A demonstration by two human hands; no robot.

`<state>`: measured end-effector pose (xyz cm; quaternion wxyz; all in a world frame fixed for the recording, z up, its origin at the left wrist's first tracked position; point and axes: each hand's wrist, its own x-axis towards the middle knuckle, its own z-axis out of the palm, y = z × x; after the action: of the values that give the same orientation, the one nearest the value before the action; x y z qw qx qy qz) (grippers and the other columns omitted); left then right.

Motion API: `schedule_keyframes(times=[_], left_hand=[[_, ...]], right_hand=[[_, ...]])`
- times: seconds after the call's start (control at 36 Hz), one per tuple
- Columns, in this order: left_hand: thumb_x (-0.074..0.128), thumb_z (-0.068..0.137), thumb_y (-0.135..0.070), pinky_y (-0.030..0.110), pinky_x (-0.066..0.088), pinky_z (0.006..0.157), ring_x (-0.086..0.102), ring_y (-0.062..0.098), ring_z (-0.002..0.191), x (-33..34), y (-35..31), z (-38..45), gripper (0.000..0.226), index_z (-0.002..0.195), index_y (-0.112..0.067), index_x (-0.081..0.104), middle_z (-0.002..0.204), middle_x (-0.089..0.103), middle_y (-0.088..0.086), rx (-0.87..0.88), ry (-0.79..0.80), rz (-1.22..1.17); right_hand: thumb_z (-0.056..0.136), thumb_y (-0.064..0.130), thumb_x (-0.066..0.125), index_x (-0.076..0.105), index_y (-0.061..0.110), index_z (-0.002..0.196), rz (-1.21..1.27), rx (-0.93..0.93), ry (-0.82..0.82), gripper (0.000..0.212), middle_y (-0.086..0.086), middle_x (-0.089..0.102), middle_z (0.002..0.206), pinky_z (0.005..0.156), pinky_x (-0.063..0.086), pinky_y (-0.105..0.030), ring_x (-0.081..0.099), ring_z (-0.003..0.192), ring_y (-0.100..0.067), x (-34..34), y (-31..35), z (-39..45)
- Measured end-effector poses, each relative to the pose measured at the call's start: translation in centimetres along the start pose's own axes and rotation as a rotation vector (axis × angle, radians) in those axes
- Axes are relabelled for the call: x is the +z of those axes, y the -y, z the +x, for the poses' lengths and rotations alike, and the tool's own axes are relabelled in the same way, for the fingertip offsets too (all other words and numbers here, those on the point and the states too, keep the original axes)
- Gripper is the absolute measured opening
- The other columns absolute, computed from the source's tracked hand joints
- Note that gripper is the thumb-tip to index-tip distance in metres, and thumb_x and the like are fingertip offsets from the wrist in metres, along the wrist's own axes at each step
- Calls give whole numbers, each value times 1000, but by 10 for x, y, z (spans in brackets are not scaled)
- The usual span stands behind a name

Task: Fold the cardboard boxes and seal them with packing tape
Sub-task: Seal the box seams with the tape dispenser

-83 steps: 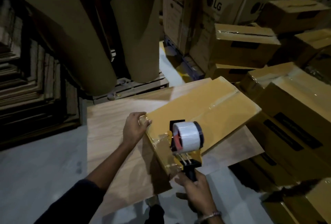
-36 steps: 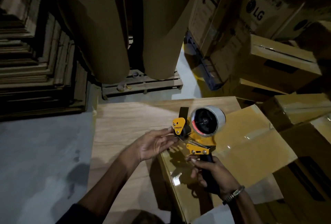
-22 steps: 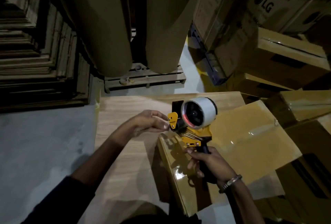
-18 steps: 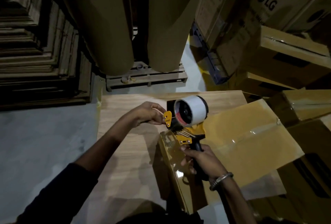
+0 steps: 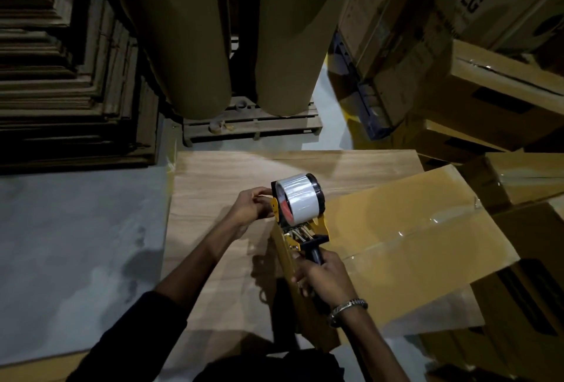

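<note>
Box [image 5: 406,238], closed, with clear tape along its top seam, lies at centre right of the frame on a wood-grain tabletop [image 5: 219,177], its near left corner under the tape gun. Tape gun [image 5: 300,214], yellow and black with a white tape roll [image 5: 297,200], stands at the frame's centre above the box's left edge. Right hand [image 5: 325,279], with a metal bracelet [image 5: 348,310] at the wrist, grips the gun's black handle from below. Left hand [image 5: 251,206], just left of the roll, has its fingers curled at the gun's front end; what they pinch cannot be told. Dark sleeves cover both upper arms at the lower edge. Two large brown paper rolls [image 5: 189,46] stand on a wooden pallet [image 5: 253,128] at upper centre. Flat cardboard sheets [image 5: 70,101] are stacked at upper left. Printed cartons [image 5: 457,0] and further taped boxes [image 5: 503,82] fill the upper right and right edge. Grey floor [image 5: 76,229] shows at left.
</note>
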<state>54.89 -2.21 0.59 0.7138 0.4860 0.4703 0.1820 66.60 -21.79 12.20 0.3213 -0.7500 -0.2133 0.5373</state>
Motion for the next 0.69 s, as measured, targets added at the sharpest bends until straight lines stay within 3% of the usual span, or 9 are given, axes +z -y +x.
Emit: schedule_keyframes(times=[0.17, 0.25, 0.33, 0.44, 0.53, 0.61, 0.69], left_hand=[[62, 92, 16, 24, 59, 75, 70, 8, 74, 11, 29, -9, 25, 106, -3, 72, 80, 76, -1, 78, -65, -133], [63, 97, 7, 23, 59, 83, 73, 5, 87, 26, 38, -19, 21, 106, -6, 76, 93, 80, -6, 110, -132, -180], [59, 101, 4, 19, 56, 79, 71, -1, 84, 32, 42, -23, 23, 103, -12, 77, 89, 79, -13, 105, -160, -170], [55, 103, 0, 22, 51, 80, 67, 5, 86, 32, 50, -29, 26, 96, -9, 78, 93, 76, -1, 65, -144, -121], [54, 105, -3, 14, 50, 75, 67, -4, 81, 29, 50, -31, 24, 98, -12, 75, 86, 76, -11, 68, -110, -51], [62, 103, -7, 24, 53, 93, 69, 8, 103, 16, 47, -26, 17, 113, -17, 72, 108, 76, -2, 205, -166, 94], [61, 103, -3, 20, 51, 92, 69, 4, 103, 8, 38, -33, 24, 111, -21, 74, 108, 77, -6, 322, -203, 115]], right_hand=[[98, 24, 69, 69, 13, 76, -97, -63, -45, 25, -13, 75, 70, 48, 44, -26, 59, 50, -23, 3, -7, 1], [98, 22, 68, 70, 15, 72, -124, -72, -58, 27, -9, 76, 69, 50, 45, -26, 60, 48, -21, 5, -12, 1], [97, 23, 69, 71, 13, 75, -138, -63, -70, 24, -7, 77, 71, 52, 46, -24, 62, 48, -19, 7, -16, 2], [98, 23, 68, 70, 10, 78, -99, -56, -61, 24, -8, 77, 73, 50, 44, -25, 60, 49, -21, 6, -18, 4], [97, 23, 71, 69, 8, 82, -37, -35, -47, 22, -16, 76, 76, 45, 43, -25, 59, 49, -22, 4, -19, 6], [96, 29, 73, 71, 6, 83, -26, -12, -34, 26, -17, 76, 78, 46, 44, -27, 60, 49, -22, 1, -24, 10], [96, 32, 73, 71, 6, 86, -21, -11, -24, 28, -14, 77, 78, 47, 45, -27, 61, 51, -23, 0, -27, 13]])
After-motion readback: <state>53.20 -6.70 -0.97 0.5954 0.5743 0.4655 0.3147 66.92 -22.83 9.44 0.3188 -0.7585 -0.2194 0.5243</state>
